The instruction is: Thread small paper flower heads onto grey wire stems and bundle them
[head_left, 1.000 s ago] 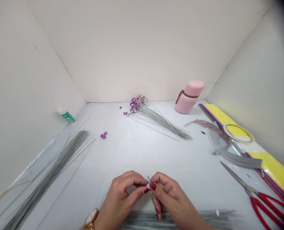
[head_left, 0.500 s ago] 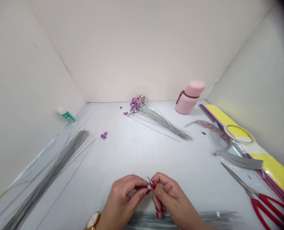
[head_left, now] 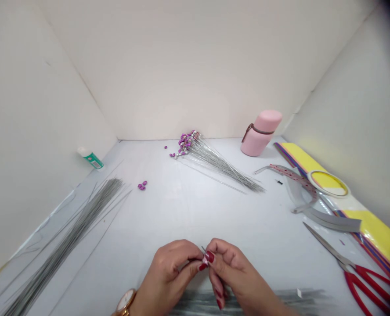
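A tiny, pale pink, papery-looking bit [head_left: 205,261] is pinched by the left hand [head_left: 175,267] and right hand [head_left: 229,265] over the flat white table [head_left: 168,210], and, probably light and easily squashed, is best held by its edges

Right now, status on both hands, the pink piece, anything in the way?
Left hand, right hand pinch pink piece together. Piece small, partly hidden. Grey strands below hands; scissors off right; nothing seen blocking.
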Tool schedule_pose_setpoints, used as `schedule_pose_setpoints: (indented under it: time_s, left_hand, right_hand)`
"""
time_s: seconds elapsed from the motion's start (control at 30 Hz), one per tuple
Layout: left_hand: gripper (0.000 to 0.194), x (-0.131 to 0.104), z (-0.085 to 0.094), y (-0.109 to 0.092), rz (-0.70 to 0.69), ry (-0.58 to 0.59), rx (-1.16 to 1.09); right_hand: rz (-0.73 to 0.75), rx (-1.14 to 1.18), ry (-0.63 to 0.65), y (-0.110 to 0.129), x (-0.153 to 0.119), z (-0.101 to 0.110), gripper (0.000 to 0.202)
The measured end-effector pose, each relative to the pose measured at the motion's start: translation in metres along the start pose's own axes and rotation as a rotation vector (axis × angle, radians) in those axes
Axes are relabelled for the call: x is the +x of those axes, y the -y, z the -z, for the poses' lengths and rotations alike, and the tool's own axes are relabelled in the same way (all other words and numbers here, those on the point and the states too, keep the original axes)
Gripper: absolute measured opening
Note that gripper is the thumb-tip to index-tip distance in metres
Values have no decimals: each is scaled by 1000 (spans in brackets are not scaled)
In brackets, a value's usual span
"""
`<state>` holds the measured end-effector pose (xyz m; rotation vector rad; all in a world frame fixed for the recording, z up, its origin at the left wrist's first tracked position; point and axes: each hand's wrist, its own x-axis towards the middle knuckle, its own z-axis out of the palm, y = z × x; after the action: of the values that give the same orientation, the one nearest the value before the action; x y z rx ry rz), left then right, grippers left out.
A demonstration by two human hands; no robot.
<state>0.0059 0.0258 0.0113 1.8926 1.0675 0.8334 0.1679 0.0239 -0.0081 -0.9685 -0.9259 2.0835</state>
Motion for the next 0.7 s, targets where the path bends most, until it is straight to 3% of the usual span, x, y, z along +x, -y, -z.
schedule_pose_setpoints:
  time_s: [0.1, 0.23, 0.33, 0.5, 0.7]
  left_hand:
    - [12, 0, -3, 0, -7, -62, -80]
    - [16, -2, -8, -1, -50, -149, -15]
    - [20, -2, -8, -2, -108, -149, 30]
    - [18, -1, -5, -2, -43, -148, -24]
    - [21, -3, -8, -4, -84, -201, -54]
  right_hand:
    - [-25, 51, 26, 0, 1, -1, 29]
    - [-13, -21, -7, -2, 1, -2, 32]
    - [-3, -60, -33, -2, 1, -1, 33]
    - [-22, 22, 28, -2, 1, 2, 32]
    - [-46, 88, 65, -3, -1, 0, 33]
